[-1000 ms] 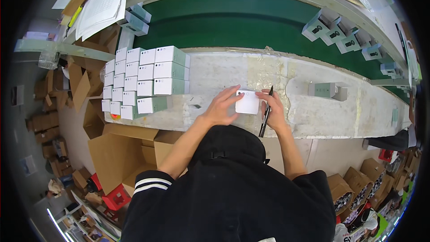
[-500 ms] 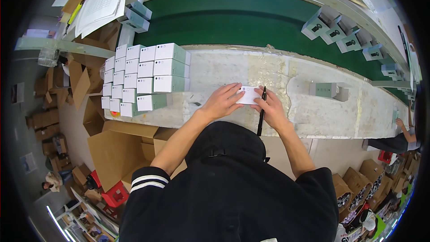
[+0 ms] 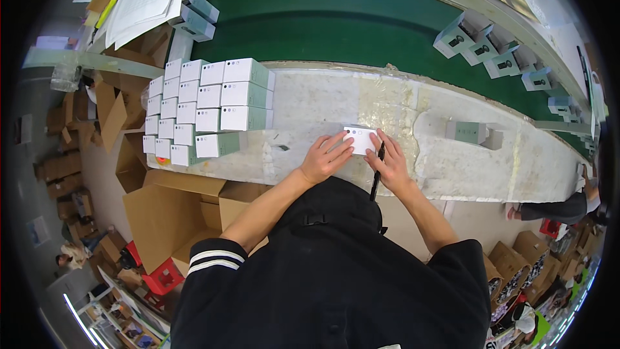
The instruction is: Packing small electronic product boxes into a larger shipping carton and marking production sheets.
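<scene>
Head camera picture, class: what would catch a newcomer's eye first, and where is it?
Both hands meet at a small white box on the pale worktable: the left hand presses on it, while the right hand touches it and holds a black pen. To the left stands a neat block of white and green boxes, and a green conveyor belt runs beyond.

factory packing line | green conveyor belt [image 3: 361,26] running 10 to 3 o'clock, carrying small boxes [image 3: 491,48] | worn workbench [image 3: 336,100] at centre | stacked white cartons [image 3: 206,106] at 10 | flattened cardboard boxes [image 3: 161,213] at 8
</scene>
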### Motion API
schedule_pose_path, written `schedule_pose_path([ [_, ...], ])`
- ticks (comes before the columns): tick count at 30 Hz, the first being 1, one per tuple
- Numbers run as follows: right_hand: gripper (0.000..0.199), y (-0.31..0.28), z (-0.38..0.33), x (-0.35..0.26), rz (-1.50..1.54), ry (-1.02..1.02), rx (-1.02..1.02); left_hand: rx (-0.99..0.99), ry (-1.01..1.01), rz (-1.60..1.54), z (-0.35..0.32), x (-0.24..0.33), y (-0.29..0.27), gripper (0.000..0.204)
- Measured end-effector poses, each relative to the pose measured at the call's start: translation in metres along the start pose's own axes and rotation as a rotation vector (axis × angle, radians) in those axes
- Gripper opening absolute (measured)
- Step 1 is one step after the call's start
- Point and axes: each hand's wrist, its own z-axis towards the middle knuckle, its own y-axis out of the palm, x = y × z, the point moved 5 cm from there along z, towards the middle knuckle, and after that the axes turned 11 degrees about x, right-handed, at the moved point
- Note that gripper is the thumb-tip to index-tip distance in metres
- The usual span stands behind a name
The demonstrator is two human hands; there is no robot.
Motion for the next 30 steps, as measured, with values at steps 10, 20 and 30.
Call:
schedule_pose_path([
  [10,0.029,-0.011,0.032,-0.002,0.091,0.306,0.095,0.074,-0.177,0.047,-0.008,-0.001,0.004,0.032],
  [20,0.01,0.023,0.028,0.009,0.517,1.0,0.158,0.105,-0.191,0.001,-0.01,-0.003,0.007,0.03],
  [30,0.025,0.002,0.017,0.013,0.601,1.145,0.413,-0.128,-0.29,-0.038,0.025,-0.012,0.029,0.044],
])
